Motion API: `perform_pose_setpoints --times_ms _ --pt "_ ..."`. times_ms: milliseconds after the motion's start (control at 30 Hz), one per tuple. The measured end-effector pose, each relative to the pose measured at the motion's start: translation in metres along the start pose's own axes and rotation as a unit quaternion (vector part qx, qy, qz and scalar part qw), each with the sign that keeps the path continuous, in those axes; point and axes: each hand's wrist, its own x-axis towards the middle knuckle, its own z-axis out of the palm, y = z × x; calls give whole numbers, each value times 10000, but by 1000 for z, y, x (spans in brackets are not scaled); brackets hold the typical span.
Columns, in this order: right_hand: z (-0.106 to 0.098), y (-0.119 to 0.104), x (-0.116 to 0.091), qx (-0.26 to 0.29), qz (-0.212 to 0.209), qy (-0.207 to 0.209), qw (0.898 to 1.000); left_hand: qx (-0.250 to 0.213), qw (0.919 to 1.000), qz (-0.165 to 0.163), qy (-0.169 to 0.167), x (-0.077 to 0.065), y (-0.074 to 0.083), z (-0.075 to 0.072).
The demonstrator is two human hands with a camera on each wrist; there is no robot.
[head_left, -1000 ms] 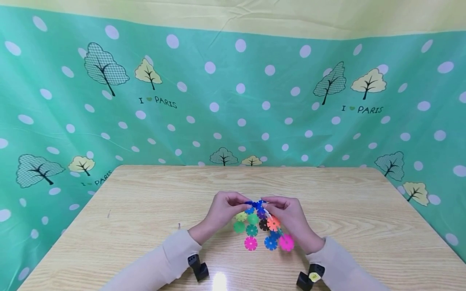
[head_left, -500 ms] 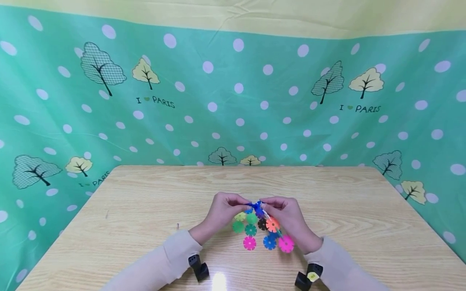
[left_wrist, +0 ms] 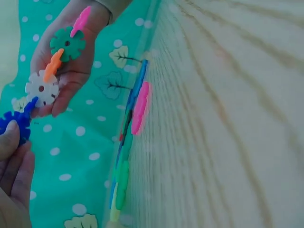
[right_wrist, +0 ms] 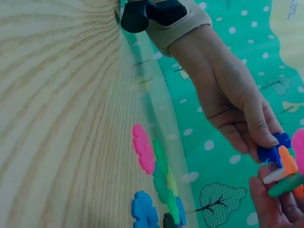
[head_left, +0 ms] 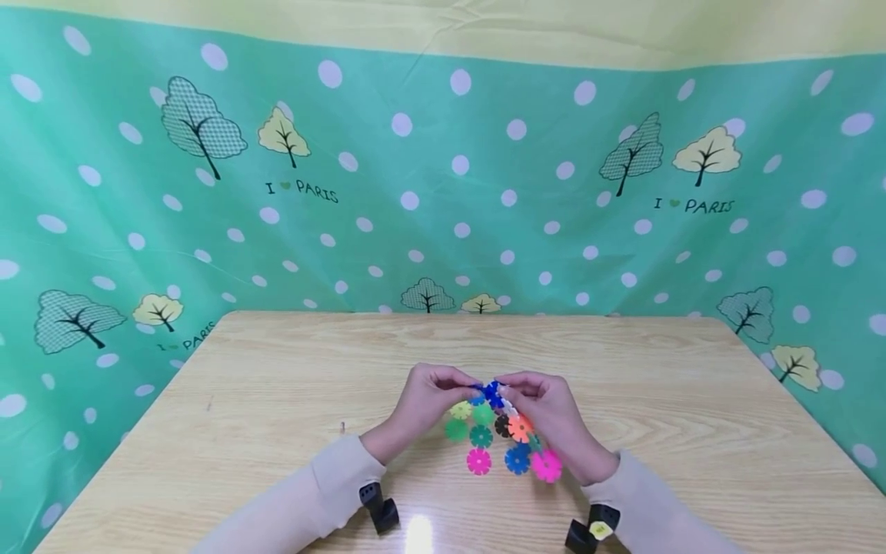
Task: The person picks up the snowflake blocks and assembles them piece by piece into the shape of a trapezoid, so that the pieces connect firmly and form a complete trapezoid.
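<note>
In the head view, my left hand (head_left: 432, 396) pinches a dark blue notched snowflake disc, its thumb seen against the dark blue disc (left_wrist: 14, 128) in the left wrist view. My right hand (head_left: 550, 404) holds a linked chain of such discs close by. Along that chain run a white disc (left_wrist: 42, 89), an orange disc (left_wrist: 53, 65), a green disc (left_wrist: 67, 43) and a pink disc (head_left: 547, 465). The fingertips of both hands almost meet at the blue pieces. Exactly how the blue pieces join there is partly hidden by the fingers.
Below the hands, a flat group of discs lies on the wooden table (head_left: 277, 385), among them a teal disc (head_left: 481, 436), a pink disc (head_left: 479, 462), a blue disc (head_left: 517, 459) and a black disc (head_left: 503, 425). Behind the table hangs a green dotted cloth (head_left: 374, 254).
Both hands stay nearly in place. Between the fingertips, the dark blue discs have turned slightly. The head view has shifted a little.
</note>
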Motion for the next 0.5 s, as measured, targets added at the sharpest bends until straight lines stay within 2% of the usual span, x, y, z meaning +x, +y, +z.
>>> perform_pose_setpoints --times_ms 167,300,433,500 --pt "-5 1 -2 -33 12 -276 9996 4 9991 -377 -202 0 -4 -1" --pt "-7 2 -4 22 27 -403 9992 423 9965 -577 -429 -2 -7 -5" --pt "-9 2 -4 -96 38 -276 9996 941 9920 -752 -386 -6 -9 -11" --pt "-11 3 -4 -164 22 -180 9997 986 9904 -894 -380 -8 -10 -14"
